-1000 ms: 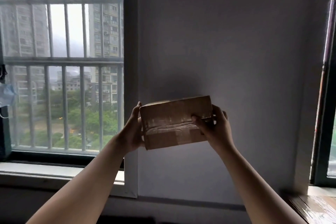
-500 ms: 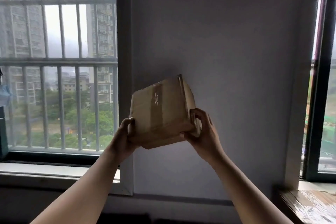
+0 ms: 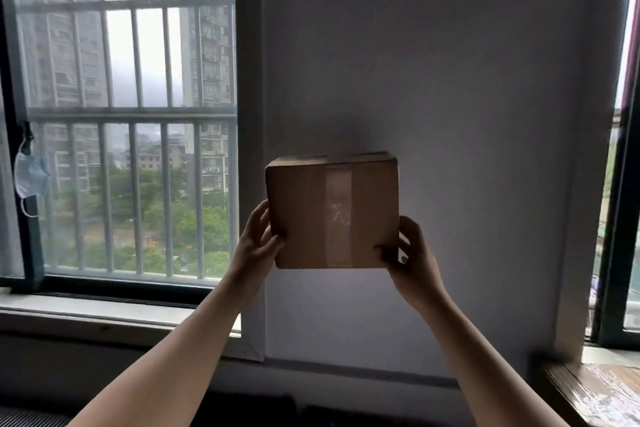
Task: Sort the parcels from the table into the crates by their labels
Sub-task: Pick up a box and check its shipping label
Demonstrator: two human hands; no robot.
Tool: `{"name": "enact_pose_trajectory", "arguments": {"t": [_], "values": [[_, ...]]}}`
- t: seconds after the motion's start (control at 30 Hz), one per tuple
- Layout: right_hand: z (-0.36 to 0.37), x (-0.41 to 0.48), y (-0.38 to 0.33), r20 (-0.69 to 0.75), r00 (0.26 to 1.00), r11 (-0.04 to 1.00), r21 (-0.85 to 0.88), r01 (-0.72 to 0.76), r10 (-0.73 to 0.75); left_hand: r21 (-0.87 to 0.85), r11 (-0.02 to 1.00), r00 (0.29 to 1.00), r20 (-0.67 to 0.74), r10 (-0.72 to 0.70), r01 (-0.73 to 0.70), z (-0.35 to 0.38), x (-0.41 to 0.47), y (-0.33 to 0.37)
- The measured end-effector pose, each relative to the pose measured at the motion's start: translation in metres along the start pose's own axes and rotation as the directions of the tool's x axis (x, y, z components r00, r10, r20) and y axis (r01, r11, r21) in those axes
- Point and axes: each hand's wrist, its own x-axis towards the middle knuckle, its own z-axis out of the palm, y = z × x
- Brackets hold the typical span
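A brown cardboard parcel (image 3: pixel 311 211) with a vertical strip of clear tape is held up in front of the wall at chest height. My left hand (image 3: pixel 258 241) grips its lower left edge, thumb on the front face. My right hand (image 3: pixel 412 253) grips the lower right corner, fingers curled round the edge. The face turned toward me shows tape only; no label is visible on it. No crates are in view.
A grey wall (image 3: pixel 433 80) stands behind the parcel. A barred window (image 3: pixel 131 114) is at the left with a face mask (image 3: pixel 29 177) hanging on its frame. A wooden table corner (image 3: pixel 602 392) shows at the lower right, under another window (image 3: pixel 627 184).
Both hands have turned the parcel: first a long narrow side faced me, then it tilted on a corner, and now a broad taped face is square to me.
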Motion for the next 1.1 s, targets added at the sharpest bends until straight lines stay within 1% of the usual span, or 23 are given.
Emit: {"name": "enact_pose_trajectory", "arguments": {"t": [0.13, 0.23, 0.3, 0.37, 0.43, 0.53, 0.7, 0.8, 0.87, 0.97, 1.03, 1.1], "values": [[0.000, -0.001, 0.003, -0.006, 1.000, 1.000, -0.012, 0.012, -0.012, 0.007, 1.000, 1.000, -0.025, 0.013, -0.013, 0.004, -0.008, 0.002], [-0.001, -0.001, 0.002, -0.002, 1.000, 1.000, 0.020, -0.023, 0.023, 0.045, 0.999, 0.999, -0.041, -0.002, 0.004, 0.004, -0.007, 0.004], [-0.003, 0.001, 0.002, -0.020, 0.996, 0.991, 0.099, -0.087, 0.090, 0.027, 0.998, 0.996, -0.069, -0.055, 0.057, 0.004, -0.006, 0.008], [-0.007, 0.002, -0.002, -0.051, 0.988, 0.981, 0.132, -0.141, 0.148, 0.028, 0.990, 0.985, -0.114, -0.131, 0.135, 0.004, -0.005, 0.012], [-0.011, 0.002, -0.009, -0.043, 0.985, 0.973, 0.171, -0.158, 0.167, 0.005, 0.982, 0.972, -0.143, -0.187, 0.189, 0.004, -0.004, 0.014], [-0.017, -0.003, -0.019, 0.017, 0.990, 0.953, 0.269, -0.141, 0.141, 0.027, 0.972, 0.967, -0.108, -0.229, 0.233, 0.003, -0.008, 0.020], [-0.026, -0.011, -0.029, 0.188, 0.978, 0.934, 0.323, -0.150, 0.092, 0.038, 0.975, 0.974, -0.052, -0.219, 0.221, 0.005, -0.013, 0.026], [-0.029, -0.016, -0.031, 0.257, 0.965, 0.943, 0.303, -0.136, 0.056, 0.047, 0.979, 0.980, -0.027, -0.199, 0.200, 0.009, -0.018, 0.032], [-0.027, -0.020, -0.039, 0.271, 0.962, 0.958, 0.267, -0.107, 0.032, 0.034, 0.976, 0.976, -0.020, -0.216, 0.217, 0.009, -0.020, 0.033], [-0.024, -0.017, -0.049, 0.215, 0.969, 0.957, 0.234, -0.174, 0.123, 0.000, 0.960, 0.959, 0.049, -0.279, 0.280, 0.009, -0.022, 0.033], [-0.023, -0.014, -0.054, 0.175, 0.953, 0.935, 0.218, -0.281, 0.246, -0.010, 0.953, 0.946, 0.117, -0.301, 0.304, 0.009, -0.023, 0.033], [-0.023, -0.008, -0.054, 0.129, 0.922, 0.903, 0.189, -0.385, 0.366, -0.036, 0.945, 0.935, 0.165, -0.314, 0.324, 0.009, -0.023, 0.037]]}}
